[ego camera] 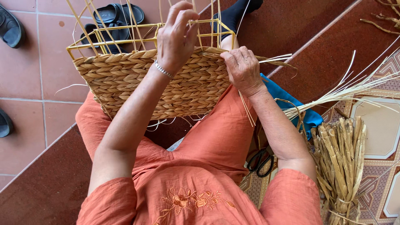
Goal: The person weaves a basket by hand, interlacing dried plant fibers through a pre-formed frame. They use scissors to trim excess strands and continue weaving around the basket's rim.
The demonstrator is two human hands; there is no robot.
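We see a tan, braided-weave basket (137, 83) on a yellow wire frame (125, 35). Our clothes (200, 166) are orange, with a flower stitched in matching thread (183, 202). A bright blue cloth (291, 104), black-handled scissors (260, 160), black sandals (118, 14), a straw-coloured bundle (339, 154), and terracotta floor tiles (25, 75).

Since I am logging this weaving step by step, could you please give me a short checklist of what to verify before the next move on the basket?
1. Left hand grips an upright strand at the frame: ok.
2. Right hand presses on the woven rim of the basket: ok.
3. Basket rests steadily on the lap: ok.
4. Spare bundle of stalks lies beside the right arm: ok.
5. Scissors lie by the right elbow: ok.
6. Tightness of the newest row: cannot tell.
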